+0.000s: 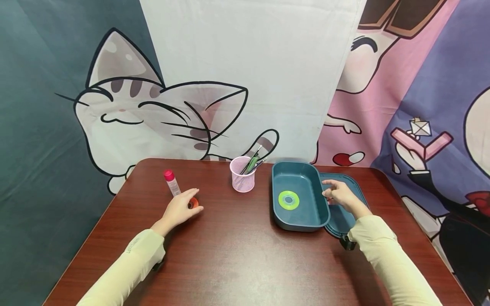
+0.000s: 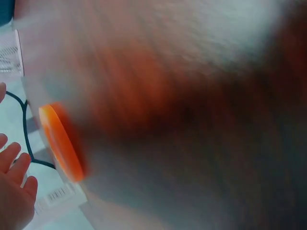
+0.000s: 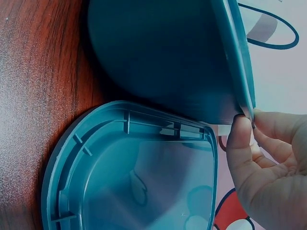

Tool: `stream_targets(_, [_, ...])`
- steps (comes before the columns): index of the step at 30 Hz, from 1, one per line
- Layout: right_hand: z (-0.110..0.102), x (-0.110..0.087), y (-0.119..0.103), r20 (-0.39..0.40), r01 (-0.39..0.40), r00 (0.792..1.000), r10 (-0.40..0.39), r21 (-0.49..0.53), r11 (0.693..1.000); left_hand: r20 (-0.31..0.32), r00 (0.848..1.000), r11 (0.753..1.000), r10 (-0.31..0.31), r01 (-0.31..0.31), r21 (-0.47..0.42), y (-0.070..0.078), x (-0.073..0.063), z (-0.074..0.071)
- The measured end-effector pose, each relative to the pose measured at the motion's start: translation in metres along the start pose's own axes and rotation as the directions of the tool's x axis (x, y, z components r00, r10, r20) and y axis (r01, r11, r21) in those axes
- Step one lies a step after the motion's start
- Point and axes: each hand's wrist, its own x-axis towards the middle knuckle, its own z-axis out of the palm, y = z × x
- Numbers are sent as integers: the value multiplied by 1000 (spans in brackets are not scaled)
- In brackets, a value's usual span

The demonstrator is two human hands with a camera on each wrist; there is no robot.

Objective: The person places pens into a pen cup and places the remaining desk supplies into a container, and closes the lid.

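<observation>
My left hand (image 1: pixel 178 210) is spread with thumb and fingers apart, over an orange tape roll (image 1: pixel 194 202) on the table. In the left wrist view, the roll's orange edge (image 2: pixel 62 143) stands apart from the fingertips. Just beyond that hand lies a clear bottle (image 1: pixel 173 185) with a pinkish-red cap. My right hand (image 1: pixel 340 195) pinches the right rim of a blue-green box (image 1: pixel 300 219) between thumb and fingers, as the right wrist view shows. Inside the box is a bright green tape roll (image 1: pixel 283 201).
A matching lid (image 1: pixel 342 219) lies on the table to the right of the box, partly under my right hand. A pink mesh pen cup (image 1: pixel 243 180) with several pens stands near the back edge. Behind the brown table (image 1: pixel 237 255) hangs a cartoon cloth (image 1: pixel 245 55).
</observation>
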Motion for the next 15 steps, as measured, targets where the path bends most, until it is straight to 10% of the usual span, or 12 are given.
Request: stream_targets(15, [0, -1, 0, -2, -5, 1000, 5, 12, 1000, 118, 985, 992, -126, 125, 18, -16, -22, -2])
